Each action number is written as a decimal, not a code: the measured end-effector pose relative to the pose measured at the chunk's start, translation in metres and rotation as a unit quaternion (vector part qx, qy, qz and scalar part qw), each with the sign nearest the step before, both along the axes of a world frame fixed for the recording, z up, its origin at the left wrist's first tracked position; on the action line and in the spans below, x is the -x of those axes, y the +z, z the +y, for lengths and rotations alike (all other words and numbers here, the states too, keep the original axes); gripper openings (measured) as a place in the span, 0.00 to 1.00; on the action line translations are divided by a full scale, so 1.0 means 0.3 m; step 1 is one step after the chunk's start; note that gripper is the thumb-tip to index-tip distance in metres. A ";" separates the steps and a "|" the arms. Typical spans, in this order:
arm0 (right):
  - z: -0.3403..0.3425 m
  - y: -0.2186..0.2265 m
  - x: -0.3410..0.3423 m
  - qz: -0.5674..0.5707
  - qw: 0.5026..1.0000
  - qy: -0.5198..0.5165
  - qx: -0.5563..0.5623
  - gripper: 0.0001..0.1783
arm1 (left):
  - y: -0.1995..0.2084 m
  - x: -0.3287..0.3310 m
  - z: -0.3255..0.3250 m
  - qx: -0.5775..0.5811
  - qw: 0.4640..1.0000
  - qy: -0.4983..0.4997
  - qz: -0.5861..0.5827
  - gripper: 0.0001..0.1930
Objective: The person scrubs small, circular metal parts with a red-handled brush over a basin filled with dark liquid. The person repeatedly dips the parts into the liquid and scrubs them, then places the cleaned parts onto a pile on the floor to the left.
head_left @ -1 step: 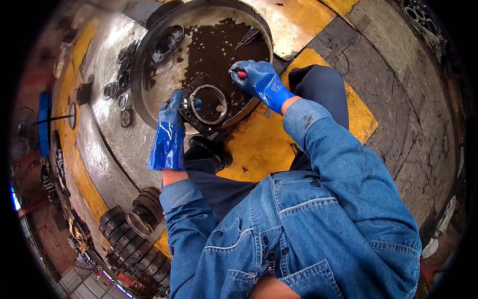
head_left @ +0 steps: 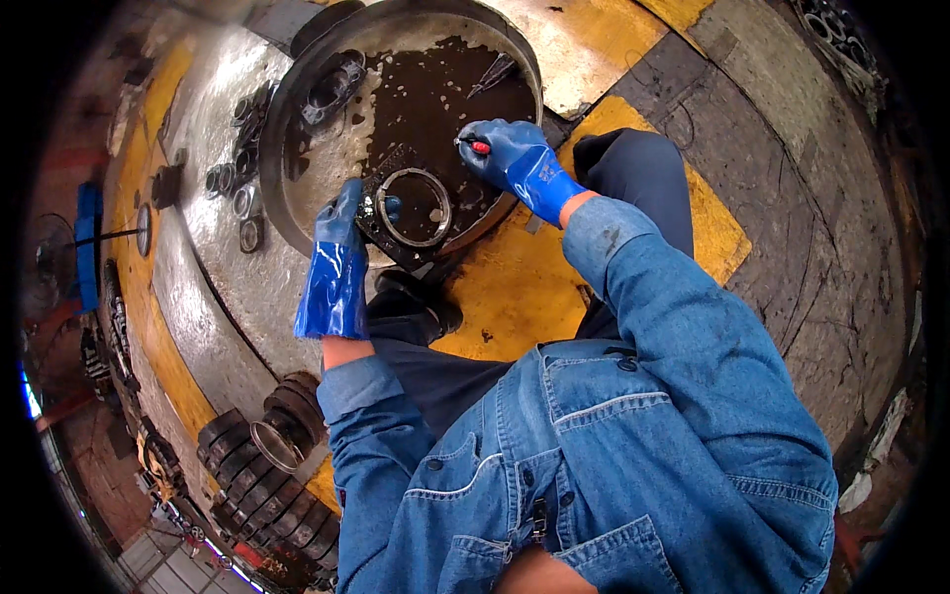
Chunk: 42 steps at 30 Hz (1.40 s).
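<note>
Gloved in blue rubber, my left hand (head_left: 341, 215) is closed on the left edge of an oily, dark metal housing with a large round opening (head_left: 447, 213). Its fingers show through the bore. The housing tilts over the near rim of a round metal pan (head_left: 280, 188) containing dark liquid. To the right, my right hand (head_left: 503, 153), in a matching glove, is closed around a red-and-black tool handle (head_left: 481, 148). The tool's working end is hidden or too small to make out. My right hand is apart from the housing.
Inside the pan lie another dark metal part (head_left: 332, 87) and a pointed dark object (head_left: 493, 73). Several small metal rings (head_left: 242, 201) sit on the floor left of it. Ribbed dark cylindrical parts (head_left: 259, 470) stand at lower left. My knee (head_left: 648, 168) is beside the pan.
</note>
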State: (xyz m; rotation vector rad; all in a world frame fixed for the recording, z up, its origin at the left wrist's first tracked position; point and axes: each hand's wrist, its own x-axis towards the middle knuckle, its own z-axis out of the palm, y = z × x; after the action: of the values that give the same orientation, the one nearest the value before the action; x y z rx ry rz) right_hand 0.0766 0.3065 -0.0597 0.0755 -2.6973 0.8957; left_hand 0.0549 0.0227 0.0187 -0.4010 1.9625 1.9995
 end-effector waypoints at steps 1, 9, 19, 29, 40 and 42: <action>0.001 0.000 0.000 -0.002 1.000 0.002 0.003 0.11 | 0.005 -0.002 0.002 0.005 1.000 -0.005 -0.004 0.21; 0.002 -0.015 0.003 0.012 1.000 0.000 0.001 0.10 | 0.004 -0.009 0.010 -0.039 0.998 0.005 0.040 0.18; -0.008 -0.005 0.006 0.004 1.000 -0.003 -0.001 0.10 | -0.053 0.017 -0.027 -0.036 0.998 0.031 0.028 0.19; -0.003 0.008 0.001 0.001 1.000 0.002 0.011 0.10 | 0.000 -0.009 -0.013 0.054 0.997 -0.024 0.043 0.20; -0.002 0.001 -0.004 0.010 1.000 0.009 0.013 0.11 | -0.043 0.006 -0.029 -0.013 1.000 0.001 0.017 0.20; 0.001 0.001 0.004 0.006 1.000 0.010 0.012 0.11 | -0.027 0.015 -0.019 -0.014 1.000 -0.007 -0.003 0.19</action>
State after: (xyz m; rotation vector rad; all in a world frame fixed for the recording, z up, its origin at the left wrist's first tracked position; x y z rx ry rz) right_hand 0.0754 0.3068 -0.0595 0.1016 -2.6791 0.9299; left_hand 0.0503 0.0171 0.0107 -0.3853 1.9256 2.0135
